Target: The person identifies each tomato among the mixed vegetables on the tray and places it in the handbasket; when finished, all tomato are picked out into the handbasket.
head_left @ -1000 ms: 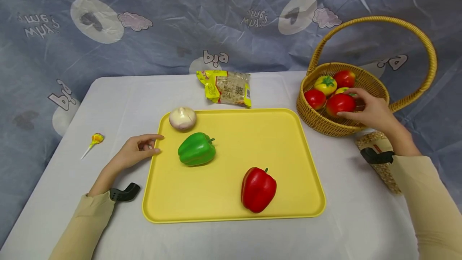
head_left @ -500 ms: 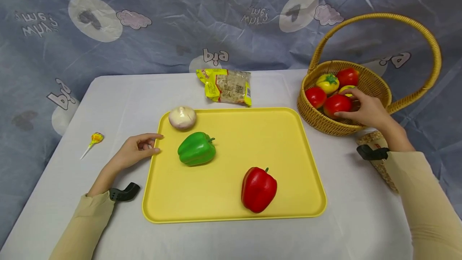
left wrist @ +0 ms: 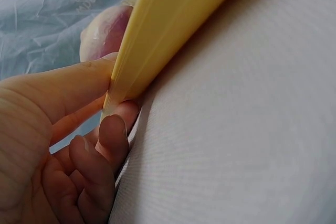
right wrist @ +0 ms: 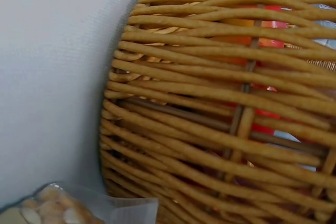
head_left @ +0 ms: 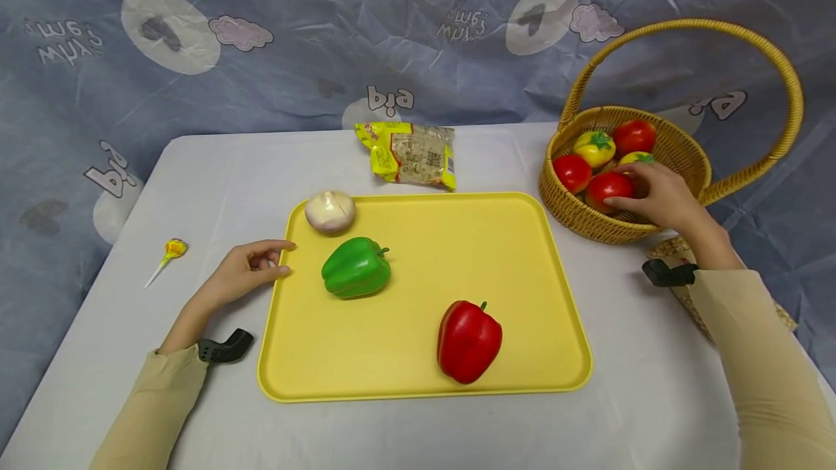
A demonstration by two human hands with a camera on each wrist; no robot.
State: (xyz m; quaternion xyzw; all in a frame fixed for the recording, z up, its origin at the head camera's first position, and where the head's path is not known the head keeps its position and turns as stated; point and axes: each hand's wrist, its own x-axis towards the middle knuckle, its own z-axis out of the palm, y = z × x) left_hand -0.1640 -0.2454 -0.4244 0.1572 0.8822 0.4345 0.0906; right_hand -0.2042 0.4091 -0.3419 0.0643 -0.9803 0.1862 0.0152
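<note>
My left hand pinches the left rim of the yellow tray; in the left wrist view the thumb lies over the rim and fingers curl beneath it. On the tray lie a garlic bulb, a green bell pepper and a red bell pepper. Inside the wicker basket my right hand grips a red tomato between thumb and fingers. More red tomatoes and yellow ones lie around it. Basket weave hides this hand in the right wrist view.
The basket's tall handle arches up at the right. A yellow snack bag lies behind the tray, and a lollipop lies left. Beneath the right forearm is a clear bag of nuts or beans, partly hidden.
The right hand has closed in on the red tomato, which has shifted slightly left in the basket. The right forearm has moved a little left. My left hand stays at the tray rim.
</note>
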